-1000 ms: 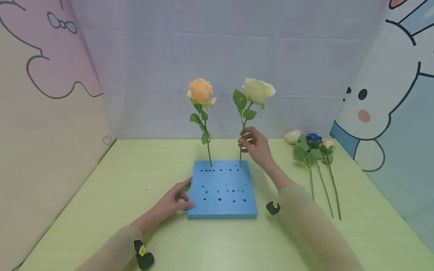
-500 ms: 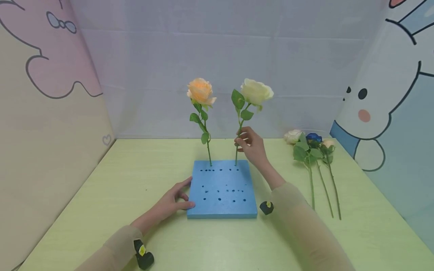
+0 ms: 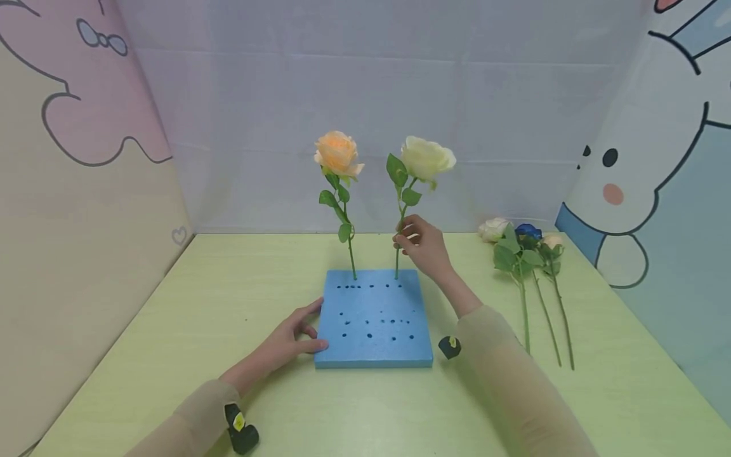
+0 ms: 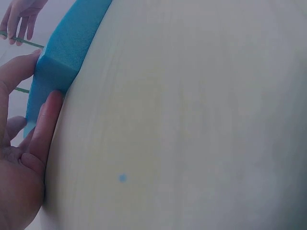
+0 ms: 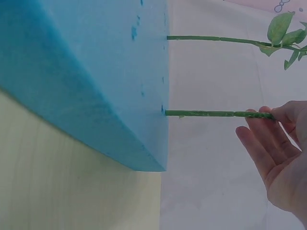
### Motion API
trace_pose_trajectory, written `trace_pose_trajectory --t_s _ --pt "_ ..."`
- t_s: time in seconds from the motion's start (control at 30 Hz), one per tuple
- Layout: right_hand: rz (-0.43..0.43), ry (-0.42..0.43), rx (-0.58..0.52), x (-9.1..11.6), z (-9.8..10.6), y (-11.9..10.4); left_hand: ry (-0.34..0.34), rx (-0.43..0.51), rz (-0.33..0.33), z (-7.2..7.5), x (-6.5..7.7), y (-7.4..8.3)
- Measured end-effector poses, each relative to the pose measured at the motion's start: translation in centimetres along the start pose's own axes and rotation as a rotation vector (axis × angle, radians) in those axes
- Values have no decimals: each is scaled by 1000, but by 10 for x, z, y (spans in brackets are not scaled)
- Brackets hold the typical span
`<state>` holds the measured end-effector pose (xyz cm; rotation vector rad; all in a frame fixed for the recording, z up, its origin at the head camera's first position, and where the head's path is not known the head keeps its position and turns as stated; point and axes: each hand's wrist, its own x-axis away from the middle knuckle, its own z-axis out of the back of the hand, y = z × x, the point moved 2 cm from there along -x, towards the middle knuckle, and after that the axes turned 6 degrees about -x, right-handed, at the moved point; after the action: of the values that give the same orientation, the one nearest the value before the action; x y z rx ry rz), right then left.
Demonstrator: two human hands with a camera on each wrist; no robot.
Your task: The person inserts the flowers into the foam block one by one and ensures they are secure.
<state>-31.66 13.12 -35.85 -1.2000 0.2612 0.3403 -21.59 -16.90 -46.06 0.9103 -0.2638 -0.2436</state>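
Note:
A blue foam block (image 3: 371,301) with several small holes lies on the table. A peach rose (image 3: 337,155) stands upright in its far edge, left of centre. Farther right, a cream-white rose (image 3: 427,158) has its stem end at a hole near the back. My right hand (image 3: 425,246) pinches that rose's green stem (image 5: 206,113) between thumb and fingers, well above the block. My left hand (image 3: 288,336) rests at the block's left side, its thumb and fingers spread along the edge and touching it.
To the right lie several more roses, among them a white one (image 3: 495,230) and a blue one (image 3: 528,232), stems pointing toward me. Printed cloth walls enclose the table (image 3: 188,330) at the back and sides.
My right hand and the cream-white rose have shifted a little left, and the bloom sits slightly lower. The left hand and the block have stayed in place.

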Motion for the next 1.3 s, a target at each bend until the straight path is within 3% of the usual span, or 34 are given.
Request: trace_pose_trajectory --t_s 0.13,0.7,1.3 --pt "-16 -32 86 0 3 -6 -3 2 -6 0 0 1" --pt "-56 -104 171 0 1 -9 2 0 -7 1 1 2" --pt "-50 -145 156 3 2 -7 12 -1 9 0 3 3"
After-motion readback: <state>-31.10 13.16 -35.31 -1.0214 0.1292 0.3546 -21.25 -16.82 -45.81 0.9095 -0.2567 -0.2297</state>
